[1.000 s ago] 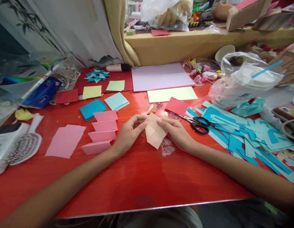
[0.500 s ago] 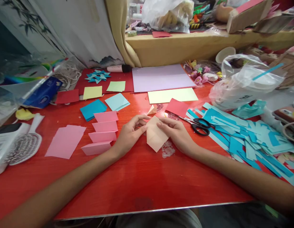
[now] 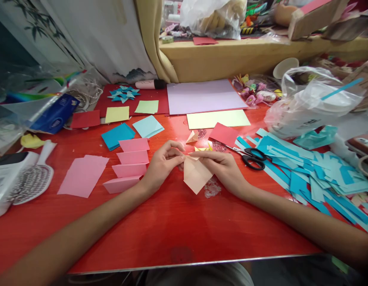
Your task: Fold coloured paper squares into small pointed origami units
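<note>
A pale peach paper (image 3: 196,174) lies on the red table (image 3: 172,222) in front of me, its top part folded over. My left hand (image 3: 161,165) pinches its upper left corner with curled fingers. My right hand (image 3: 224,167) presses along the top fold with the forefinger stretched to the left. A row of folded pink papers (image 3: 130,165) lies just left of my left hand. Black-handled scissors (image 3: 251,157) rest just right of my right hand.
Flat pink sheets (image 3: 82,176), blue squares (image 3: 116,136), yellow (image 3: 218,118) and lilac sheets (image 3: 203,96) lie further back. A heap of blue paper strips (image 3: 309,169) covers the right side. A plastic bag (image 3: 311,101) stands behind it. A hairbrush (image 3: 30,180) lies at the left.
The top of the peach paper has been folded down, so it looks shorter. My right forefinger has slid left along the new fold; my left hand stays at the corner.
</note>
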### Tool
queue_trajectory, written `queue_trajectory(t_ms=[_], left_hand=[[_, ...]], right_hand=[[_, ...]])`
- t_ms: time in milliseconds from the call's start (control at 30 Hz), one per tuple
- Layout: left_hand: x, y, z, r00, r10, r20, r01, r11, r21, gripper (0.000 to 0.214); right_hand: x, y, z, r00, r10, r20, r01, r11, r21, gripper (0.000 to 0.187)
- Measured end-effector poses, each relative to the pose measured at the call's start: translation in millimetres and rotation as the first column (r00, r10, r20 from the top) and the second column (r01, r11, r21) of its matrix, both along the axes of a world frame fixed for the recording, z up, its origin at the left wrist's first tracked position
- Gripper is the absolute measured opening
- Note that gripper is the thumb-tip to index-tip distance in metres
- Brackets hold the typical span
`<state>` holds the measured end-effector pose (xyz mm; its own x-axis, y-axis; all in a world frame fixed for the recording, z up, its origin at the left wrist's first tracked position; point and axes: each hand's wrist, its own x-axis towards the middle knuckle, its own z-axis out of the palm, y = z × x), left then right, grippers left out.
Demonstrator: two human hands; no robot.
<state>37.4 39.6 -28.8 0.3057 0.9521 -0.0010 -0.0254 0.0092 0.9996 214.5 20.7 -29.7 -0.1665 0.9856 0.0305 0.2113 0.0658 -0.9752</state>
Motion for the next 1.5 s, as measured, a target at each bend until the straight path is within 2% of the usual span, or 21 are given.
queue_trajectory(t_ms=[200,833,1300,1500], left_hand=[[0.0,0.7,-0.4,1.000,0.010,-0.001,-0.010,1.000,-0.011,0.010],[0.3,2.1,-3.9,1.000,0.023,-0.002,-0.023,1.000,-0.008,0.008],[0.8,0.4,-2.4,0.998,0.004,-0.056,-0.005,1.000,-0.004,0.011],[2.0,0.7,-1.6,0.996,-0.017,-0.092,0.018,1.000,0.011,0.014]], right_hand=[[1.8,-0.7,-2.2,0.998,0.009,0.056,-0.012,0.998,0.066,0.027],[2.5,-1.1,-2.8,0.999,-0.033,0.038,0.030,0.996,0.084,0.027],[2.9,-4.0,-4.1,0.972,-0.071,0.224,0.021,0.976,0.218,0.027],[3.6,-3.9,-3.1,0.973,-0.052,0.225,0.002,0.976,0.218,0.028]])
